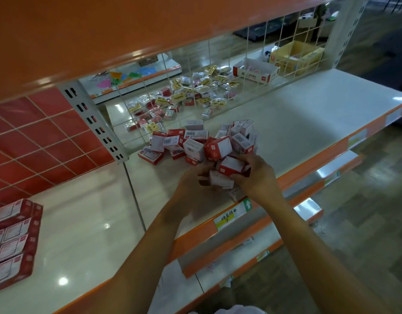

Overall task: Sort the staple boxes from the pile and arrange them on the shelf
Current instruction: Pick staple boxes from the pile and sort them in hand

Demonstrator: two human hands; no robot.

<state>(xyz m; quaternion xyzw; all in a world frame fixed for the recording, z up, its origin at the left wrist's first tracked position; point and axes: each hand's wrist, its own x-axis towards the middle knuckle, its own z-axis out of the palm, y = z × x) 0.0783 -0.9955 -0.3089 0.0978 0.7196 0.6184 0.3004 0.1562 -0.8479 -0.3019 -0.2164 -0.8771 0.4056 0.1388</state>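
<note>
Presently both hands work at the near edge of the pile of staple boxes (195, 143), which lies on the shelf (297, 118). Left hand (192, 181) and right hand (256, 177) face each other with fingers curled inward, clamped from either side on a small clutch of boxes (231, 165) held between them. Top box is red and white, its long axis running roughly hand to hand, slightly tilted. The left hand is blurred, so its exact grip is unclear, though it does close on the clutch. The rest of the pile lies just beyond the fingertips, away from the person and more to the left hand's side, boxes jumbled at all angles. The arranged stack of boxes (12, 241) sits well off past the left hand's outer side, in the neighbouring bay beyond a thin divider (133, 196). Judgement: the carry goes leftward and the left hand is nearer the stack. The clutch would likely need turning to match the stacked rows before setting down. Beyond both hands, behind the wire grid (263, 55), lie loose packets (195, 91), probably no part of this pile.
</note>
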